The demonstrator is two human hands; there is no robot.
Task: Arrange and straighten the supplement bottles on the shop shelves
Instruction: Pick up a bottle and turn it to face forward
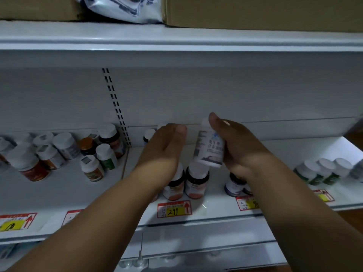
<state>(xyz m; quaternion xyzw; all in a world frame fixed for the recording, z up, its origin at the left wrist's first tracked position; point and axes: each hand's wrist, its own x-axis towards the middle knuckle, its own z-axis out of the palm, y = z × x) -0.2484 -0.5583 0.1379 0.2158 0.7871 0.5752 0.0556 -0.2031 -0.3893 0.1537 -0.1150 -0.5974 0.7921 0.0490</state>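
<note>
My right hand (235,142) grips a white supplement bottle (209,150) with a purple-edged label, held tilted above the shelf (216,205). Just below it stand two dark bottles with orange labels (197,182), and a purple-labelled bottle (233,186) stands partly hidden under my right wrist. My left hand (165,146) is cupped at the back of the shelf beside a small dark bottle (148,135). Its fingers are hidden, so I cannot tell whether it holds anything.
A jumble of white-capped bottles (59,152) with red, orange and green labels fills the shelf's left section. Green-labelled bottles (318,172) line the right. Price tags (173,210) run along the front edge. Cardboard boxes (255,10) and a white bag (121,8) sit on the upper shelf.
</note>
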